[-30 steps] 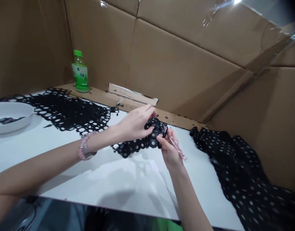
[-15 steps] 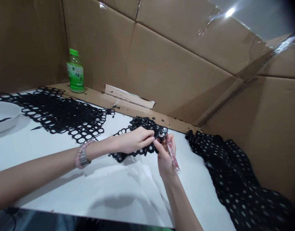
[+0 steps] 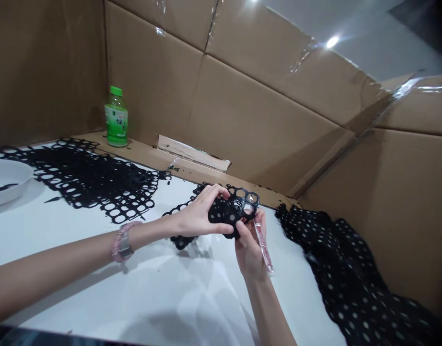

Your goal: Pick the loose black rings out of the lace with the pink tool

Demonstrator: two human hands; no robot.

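Note:
A piece of black fabric (image 3: pixel 221 211) with round holes is lifted off the white table between my hands. My left hand (image 3: pixel 202 214), with a pink bracelet (image 3: pixel 123 241) at the wrist, has thumb and fingers spread around the fabric's left part. My right hand (image 3: pixel 250 245) grips the fabric's right edge between thumb and fingers. A thin clear-and-red strip (image 3: pixel 264 247) also sits in my right hand, its lower end sticking out beside the palm. Part of the fabric hangs behind my left hand.
A heap of black ring netting (image 3: pixel 94 175) lies at the left, beside a white bowl (image 3: pixel 12 192) with dark bits. A green bottle (image 3: pixel 116 120) stands at the back. Dotted black fabric (image 3: pixel 343 264) runs down the right side. Cardboard walls (image 3: pixel 271 125) enclose the white table (image 3: pixel 152 293).
My left thumb and fingers have spread apart from their pinch near my right hand. The fabric's right end now stands up more, showing larger rings. The view has tilted slightly upward.

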